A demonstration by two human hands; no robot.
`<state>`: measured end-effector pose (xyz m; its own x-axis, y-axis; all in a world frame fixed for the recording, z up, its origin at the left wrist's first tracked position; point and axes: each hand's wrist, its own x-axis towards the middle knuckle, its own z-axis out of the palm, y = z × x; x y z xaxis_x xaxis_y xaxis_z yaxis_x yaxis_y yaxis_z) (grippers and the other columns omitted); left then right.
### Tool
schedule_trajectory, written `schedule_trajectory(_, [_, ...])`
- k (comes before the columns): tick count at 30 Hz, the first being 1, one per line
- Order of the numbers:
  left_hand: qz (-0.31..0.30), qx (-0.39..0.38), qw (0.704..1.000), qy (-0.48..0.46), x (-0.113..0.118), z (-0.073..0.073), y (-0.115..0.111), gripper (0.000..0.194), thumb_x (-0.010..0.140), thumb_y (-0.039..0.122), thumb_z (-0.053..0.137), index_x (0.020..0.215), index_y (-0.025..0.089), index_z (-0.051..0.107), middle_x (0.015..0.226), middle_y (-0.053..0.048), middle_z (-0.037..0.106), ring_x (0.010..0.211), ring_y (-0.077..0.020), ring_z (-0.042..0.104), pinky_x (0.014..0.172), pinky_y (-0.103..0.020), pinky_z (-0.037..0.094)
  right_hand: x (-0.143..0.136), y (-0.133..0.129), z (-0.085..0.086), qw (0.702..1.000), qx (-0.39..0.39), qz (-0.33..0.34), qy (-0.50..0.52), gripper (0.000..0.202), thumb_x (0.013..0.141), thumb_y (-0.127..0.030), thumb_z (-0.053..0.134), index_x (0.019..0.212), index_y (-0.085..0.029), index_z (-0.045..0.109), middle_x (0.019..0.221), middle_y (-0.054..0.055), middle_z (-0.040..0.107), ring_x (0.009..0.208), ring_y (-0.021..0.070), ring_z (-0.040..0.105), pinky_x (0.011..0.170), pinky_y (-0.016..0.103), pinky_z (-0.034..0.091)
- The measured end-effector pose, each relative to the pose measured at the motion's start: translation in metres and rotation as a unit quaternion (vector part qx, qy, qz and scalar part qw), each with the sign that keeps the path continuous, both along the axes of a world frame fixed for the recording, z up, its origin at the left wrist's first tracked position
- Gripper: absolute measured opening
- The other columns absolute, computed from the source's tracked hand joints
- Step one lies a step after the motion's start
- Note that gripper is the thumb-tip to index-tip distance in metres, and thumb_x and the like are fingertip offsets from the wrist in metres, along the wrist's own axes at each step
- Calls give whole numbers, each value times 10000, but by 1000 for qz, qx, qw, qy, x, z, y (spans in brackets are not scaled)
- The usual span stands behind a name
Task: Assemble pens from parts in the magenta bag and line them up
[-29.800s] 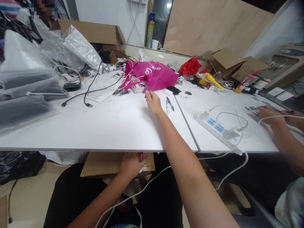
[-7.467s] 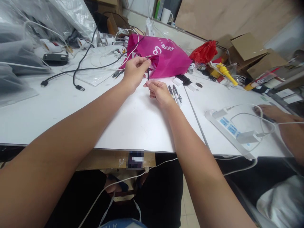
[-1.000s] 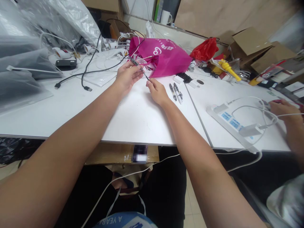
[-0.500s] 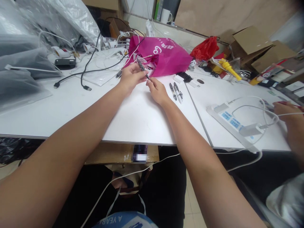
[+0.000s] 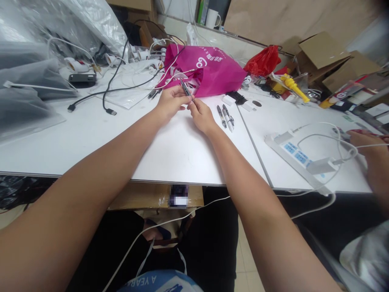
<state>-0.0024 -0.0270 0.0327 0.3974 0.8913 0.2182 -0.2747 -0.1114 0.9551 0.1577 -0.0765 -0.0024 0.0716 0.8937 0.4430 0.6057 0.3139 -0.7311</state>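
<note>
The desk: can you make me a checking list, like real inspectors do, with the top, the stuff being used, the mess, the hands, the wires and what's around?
Surface: white tabletop, with a seam right of the loose pens.
Things in use: dark pen between both hands; the loose pens lie together nearby.
Clutter: pink bag, red bag, yellow object.
Hands: left hand and right hand both grip the dark pen.
Cables: black cable ends at left; white cables around the power strip.
Surroundings: white mug behind; another person's hand at right.
</note>
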Motion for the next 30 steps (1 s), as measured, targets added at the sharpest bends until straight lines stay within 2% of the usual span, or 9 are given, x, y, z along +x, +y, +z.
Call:
schedule_trajectory(8, [-8,-25,1000,15,-4,6,1,149,881,62,810,830,201,790,900,-47,756,1026,-241,743,1083,-458,568,2,4,-5,1000,15,16,1,567,1185,-748,415,1110,-238,650,1075,78,746,1047,253,717,1102,461,592])
schedule_trajectory(16, [-27,-43,998,45,-7,13,-5,210,881,-8,742,867,194,799,866,-21,694,885,-173,669,1025,-410,569,2,5,-5,1000,1,21,7,456,1190,-665,478,1169,-244,652,1058,52,710,996,240,687,1126,494,605])
schedule_trajectory(18, [-25,-42,998,43,-7,12,-4,167,901,36,788,891,202,777,886,-24,706,912,-186,696,999,-404,590,2,5,-5,1000,1,23,12,452,1191,-665,478,1145,-249,649,1038,44,693,991,239,680,1132,498,607])
schedule_trajectory(20, [-7,-35,999,25,-5,10,-1,145,938,158,875,933,220,744,947,-34,741,966,-213,734,974,-402,616,3,5,-4,1000,2,20,15,459,1193,-672,475,1102,-254,641,1012,34,674,980,235,669,1131,502,612])
schedule_trajectory(23, [44,-12,999,-15,-1,6,7,266,958,295,954,994,241,696,1028,-43,783,1050,-234,771,981,-388,636,2,4,-2,1000,-1,12,17,463,1185,-685,494,1058,-260,625,964,17,642,943,224,645,1116,492,613])
schedule_trajectory(27, [75,-12,996,-55,3,1,13,298,943,174,949,994,235,661,1020,-43,806,1131,-234,798,1065,-381,625,-2,1,0,1000,-13,14,25,447,1171,-680,523,1044,-262,616,926,11,626,907,219,629,1055,455,606])
schedule_trajectory(30, [39,-28,996,-72,1,2,10,230,972,132,889,1025,227,686,1086,-63,834,1221,-253,803,1135,-427,613,-6,-2,4,999,-23,9,40,420,1175,-644,535,1016,-260,596,963,29,653,962,222,651,1027,417,598])
